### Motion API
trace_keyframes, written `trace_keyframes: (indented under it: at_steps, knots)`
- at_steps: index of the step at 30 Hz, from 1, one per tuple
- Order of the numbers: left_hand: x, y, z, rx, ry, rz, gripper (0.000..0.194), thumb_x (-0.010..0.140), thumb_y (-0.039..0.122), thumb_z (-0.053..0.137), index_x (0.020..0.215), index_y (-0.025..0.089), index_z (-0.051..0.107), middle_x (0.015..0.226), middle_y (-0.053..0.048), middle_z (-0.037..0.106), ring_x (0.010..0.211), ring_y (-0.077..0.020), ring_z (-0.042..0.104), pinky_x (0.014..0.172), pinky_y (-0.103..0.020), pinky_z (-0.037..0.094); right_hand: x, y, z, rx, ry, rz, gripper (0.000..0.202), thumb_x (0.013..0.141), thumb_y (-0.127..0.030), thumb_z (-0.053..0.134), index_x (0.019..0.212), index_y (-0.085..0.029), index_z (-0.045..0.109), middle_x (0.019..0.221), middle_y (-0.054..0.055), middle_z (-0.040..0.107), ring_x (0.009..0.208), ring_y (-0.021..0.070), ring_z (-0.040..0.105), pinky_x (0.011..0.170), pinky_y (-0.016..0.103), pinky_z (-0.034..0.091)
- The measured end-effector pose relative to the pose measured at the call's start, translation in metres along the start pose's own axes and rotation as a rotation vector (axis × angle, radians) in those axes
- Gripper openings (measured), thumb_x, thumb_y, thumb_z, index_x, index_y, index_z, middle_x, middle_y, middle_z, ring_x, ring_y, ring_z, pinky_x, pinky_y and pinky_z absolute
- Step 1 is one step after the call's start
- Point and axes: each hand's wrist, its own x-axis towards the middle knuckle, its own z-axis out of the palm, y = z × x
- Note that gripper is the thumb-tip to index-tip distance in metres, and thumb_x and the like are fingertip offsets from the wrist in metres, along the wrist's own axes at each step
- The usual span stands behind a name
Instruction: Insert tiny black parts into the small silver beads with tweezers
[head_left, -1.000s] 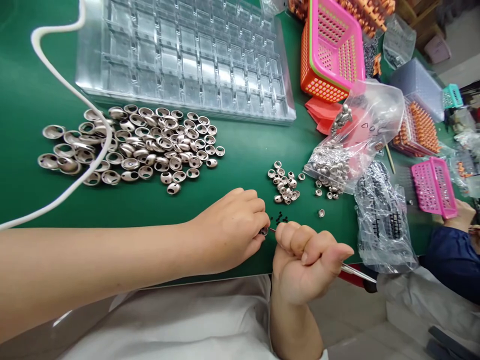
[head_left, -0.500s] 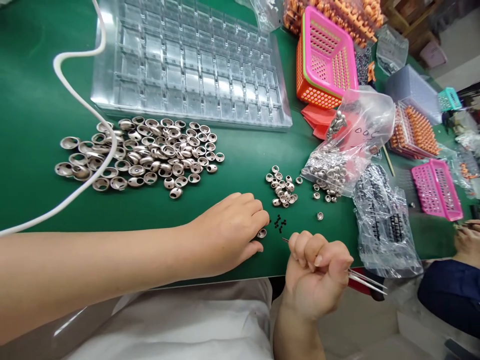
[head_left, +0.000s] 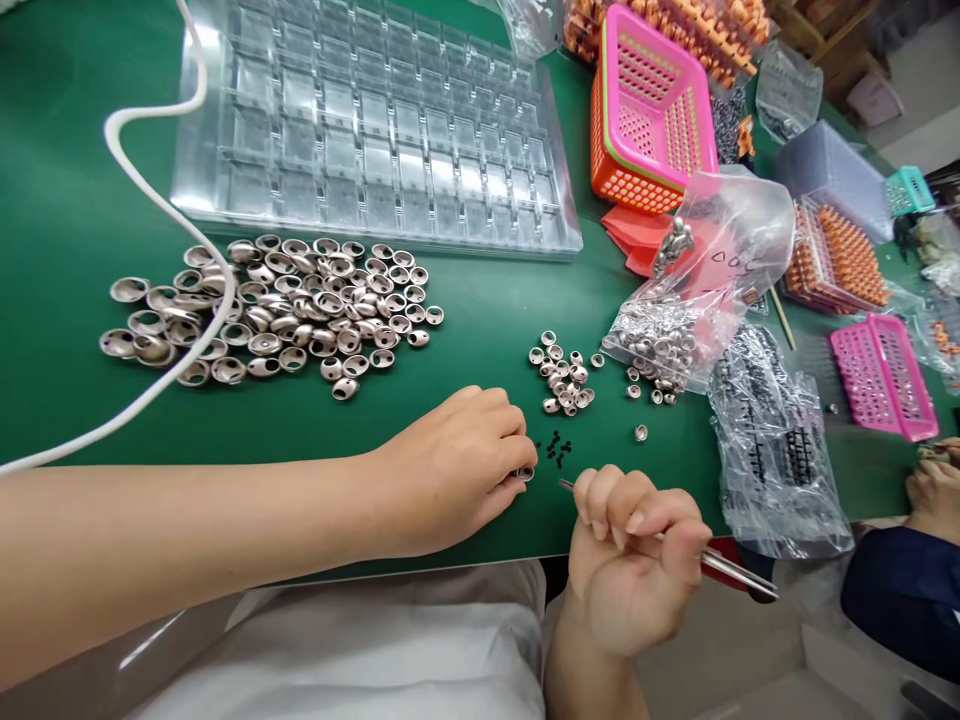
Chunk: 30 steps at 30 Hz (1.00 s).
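Note:
My left hand [head_left: 457,470] rests at the table's front edge, its thumb and fingers closed on a small silver metal ring [head_left: 526,473] that is partly covered. Palm up, my right hand [head_left: 637,550] grips metal tweezers [head_left: 739,575], whose prongs stick out to the right. A thin pointed metal tip [head_left: 565,484] shows at the left of this fist; I cannot tell if it belongs to the same tool. Between the hands lie several tiny black parts [head_left: 555,448]. Just beyond is a small pile of silver rings [head_left: 562,375].
A large heap of bigger metal rings [head_left: 300,305] lies at left, crossed by a white cable [head_left: 161,200]. Behind stands a clear compartment tray [head_left: 375,130]. Stacked baskets [head_left: 652,110], a plastic bag of rings [head_left: 675,310] and a bag of black parts [head_left: 776,440] are at right, near another person's hand [head_left: 934,490].
My left thumb has closed in on the ring, covering more of it. The tweezer prongs at right have come together, and my right fingers have shifted slightly.

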Motion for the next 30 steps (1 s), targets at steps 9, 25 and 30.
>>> trace_keyframes:
  at_steps: [9,25,30]
  knots:
    - [0.001,0.001,-0.001,-0.018,0.032,-0.011,0.015,0.092,0.011,0.057,0.094,0.015,0.071,0.085,-0.005,0.071,0.084,-0.0210,0.059,0.078,-0.036,0.044,0.007,-0.004,-0.005,-0.025,0.015,0.019,0.036,0.105,-0.042,0.042,0.084,-0.021,0.064,0.059,-0.006,0.036,0.050,0.0094,0.035,0.051,0.025,0.030]
    - [-0.001,0.000,0.007,0.032,0.048,0.051,0.010,0.094,0.014,0.063,0.096,0.013,0.072,0.087,-0.006,0.069,0.084,-0.0223,0.056,0.074,-0.037,0.042,0.000,0.000,0.009,0.061,0.058,-0.040,0.044,0.107,-0.044,0.033,0.079,-0.023,0.060,0.059,-0.007,0.026,0.049,0.0091,0.029,0.051,0.024,0.030]
    - [-0.002,0.001,0.008,0.048,0.059,0.045,0.008,0.094,0.016,0.065,0.096,0.013,0.072,0.085,-0.005,0.067,0.083,-0.0223,0.054,0.073,-0.037,0.039,-0.003,0.008,0.020,0.083,0.047,-0.034,0.042,0.107,-0.044,0.034,0.078,-0.023,0.055,0.059,-0.007,0.023,0.049,0.0089,0.028,0.051,0.024,0.030]
